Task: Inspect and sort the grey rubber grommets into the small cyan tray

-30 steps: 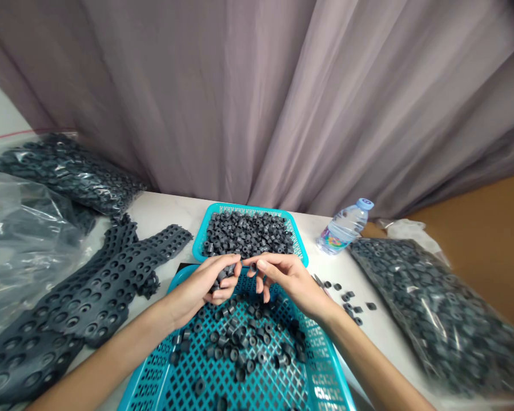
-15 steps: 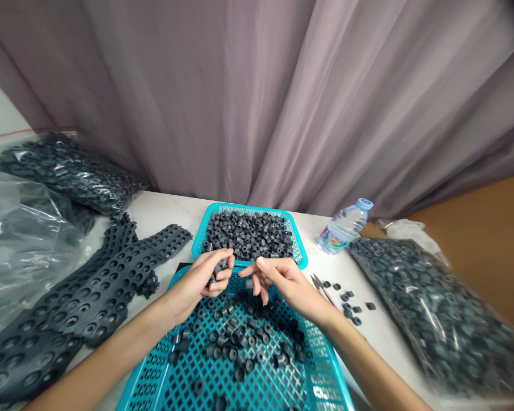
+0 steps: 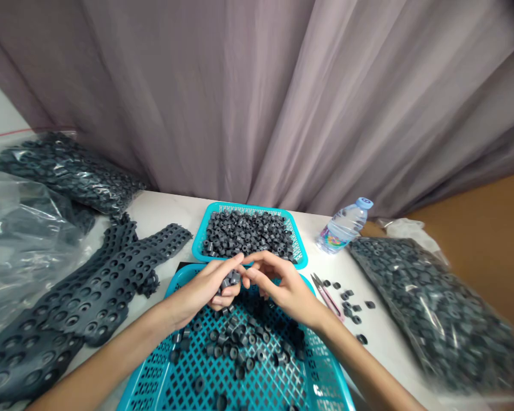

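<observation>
My left hand (image 3: 203,288) is curled around a handful of small black rubber bushings (image 3: 230,279), which show between its thumb and fingers. The fingers of my right hand (image 3: 289,291) are bent together, and its thumb and index fingertips meet the left fingertips; whatever may be pinched there is hidden. Both hands are above the near teal basket (image 3: 329,354). Loose black bushings (image 3: 233,351) lie scattered over its mesh floor. Just beyond, a smaller teal basket (image 3: 302,254) holds a heap of the same kind of pieces.
Perforated black rubber sheets (image 3: 94,285) lie at left, near plastic bags (image 3: 68,171) of black pieces. On the right are pink-handled snips (image 3: 329,297), several loose pieces (image 3: 356,319), a water bottle (image 3: 345,225) and a large filled bag (image 3: 432,308). A grey curtain (image 3: 240,103) hangs behind.
My right hand has moved left, bringing its fingertips against those of my left hand. The left hand has shifted slightly right. The snips' handles and another loose piece now show.
</observation>
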Tool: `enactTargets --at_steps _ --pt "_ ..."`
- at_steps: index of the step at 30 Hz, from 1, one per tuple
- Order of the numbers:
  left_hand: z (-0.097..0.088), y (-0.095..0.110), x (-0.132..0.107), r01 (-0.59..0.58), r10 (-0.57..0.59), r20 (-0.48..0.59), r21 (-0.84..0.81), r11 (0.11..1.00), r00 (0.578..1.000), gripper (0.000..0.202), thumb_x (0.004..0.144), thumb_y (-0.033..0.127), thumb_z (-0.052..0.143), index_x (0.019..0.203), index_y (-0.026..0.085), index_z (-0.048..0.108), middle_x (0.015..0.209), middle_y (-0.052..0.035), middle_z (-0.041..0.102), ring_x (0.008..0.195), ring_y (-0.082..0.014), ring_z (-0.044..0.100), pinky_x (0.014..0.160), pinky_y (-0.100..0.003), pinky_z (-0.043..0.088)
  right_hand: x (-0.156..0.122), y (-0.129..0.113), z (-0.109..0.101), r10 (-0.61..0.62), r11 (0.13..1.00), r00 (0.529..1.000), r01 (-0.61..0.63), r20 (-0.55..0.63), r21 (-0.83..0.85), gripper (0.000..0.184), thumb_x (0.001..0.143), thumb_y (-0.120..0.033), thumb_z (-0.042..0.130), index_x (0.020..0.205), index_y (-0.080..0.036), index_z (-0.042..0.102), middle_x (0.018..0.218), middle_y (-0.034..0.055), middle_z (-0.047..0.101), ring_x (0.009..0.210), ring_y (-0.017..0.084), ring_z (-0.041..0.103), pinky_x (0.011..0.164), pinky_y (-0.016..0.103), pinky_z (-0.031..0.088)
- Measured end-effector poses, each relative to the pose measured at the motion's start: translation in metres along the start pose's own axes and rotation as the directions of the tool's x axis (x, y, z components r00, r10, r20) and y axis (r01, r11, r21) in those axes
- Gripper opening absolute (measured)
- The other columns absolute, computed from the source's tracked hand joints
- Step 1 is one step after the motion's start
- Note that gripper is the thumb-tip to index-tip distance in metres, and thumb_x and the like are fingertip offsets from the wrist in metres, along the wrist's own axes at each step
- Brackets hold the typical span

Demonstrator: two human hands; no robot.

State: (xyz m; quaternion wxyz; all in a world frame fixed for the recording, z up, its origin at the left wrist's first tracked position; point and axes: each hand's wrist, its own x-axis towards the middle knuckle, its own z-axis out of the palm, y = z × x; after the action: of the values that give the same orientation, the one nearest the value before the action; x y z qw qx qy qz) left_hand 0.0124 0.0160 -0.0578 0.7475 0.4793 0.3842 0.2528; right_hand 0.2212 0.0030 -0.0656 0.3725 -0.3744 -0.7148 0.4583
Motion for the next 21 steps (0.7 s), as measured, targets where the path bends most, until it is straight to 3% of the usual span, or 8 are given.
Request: enactTargets --at_steps 4,7,17,21 --pt "0.0021 -0.0022 -0.0011 0.025 -0.026 0.039 0.026 0.999 0.999 0.047 0.099 0.067 0.052 0.093 0.02 0.057 0.063 0.0088 0.037 0.05 -0.0066 0.02 0.049 -0.024 0.01 0.0002 0.0011 -0.0011 -0.103 0.986 0.994 0.097 -0.038 -0.134 0.024 0.103 -0.044 0.067 0.108 -0.022 0.076 0.084 0.0014 0.062 0.077 0.017 0.058 0.069 0.03 0.048" --pt "0.0021 -0.0042 -0.0013 0.002 -0.007 0.092 0.06 0.998 0.996 0.047 0.102 0.066 0.047 0.094 0.021 0.056 0.065 0.008 0.039 0.052 -0.0074 0.022 0.05 -0.024 0.012 0.0004 0.0019 -0.0018 -0.148 0.98 0.988 0.14 -0.041 -0.144 0.023 0.1 -0.043 0.071 0.103 -0.021 0.077 0.083 0.0008 0.058 0.076 0.017 0.056 0.069 0.031 0.047" --pt "0.0032 -0.0005 -0.0001 0.018 -0.019 0.072 0.024 1.0 0.997 0.04 0.103 0.058 0.053 0.093 0.02 0.055 0.066 0.0081 0.042 0.05 -0.0063 0.027 0.049 -0.024 0.015 -0.0002 -0.0021 -0.0015 -0.132 0.988 0.988 0.124 -0.082 -0.094 0.023 0.102 -0.041 0.069 0.093 -0.02 0.074 0.086 0.0034 0.063 0.08 0.018 0.059 0.07 0.031 0.049" --pt "0.0009 -0.0008 -0.0005 0.021 -0.021 0.07 0.006 1.0 0.997 0.042 0.102 0.06 0.053 0.093 0.019 0.057 0.065 0.0086 0.04 0.05 -0.0059 0.027 0.049 -0.023 0.016 -0.0012 -0.0027 -0.0006 -0.098 0.995 0.989 0.096 -0.111 -0.019 0.021 0.103 -0.039 0.068 0.095 -0.02 0.071 0.096 0.0047 0.067 0.085 0.018 0.064 0.071 0.029 0.053"
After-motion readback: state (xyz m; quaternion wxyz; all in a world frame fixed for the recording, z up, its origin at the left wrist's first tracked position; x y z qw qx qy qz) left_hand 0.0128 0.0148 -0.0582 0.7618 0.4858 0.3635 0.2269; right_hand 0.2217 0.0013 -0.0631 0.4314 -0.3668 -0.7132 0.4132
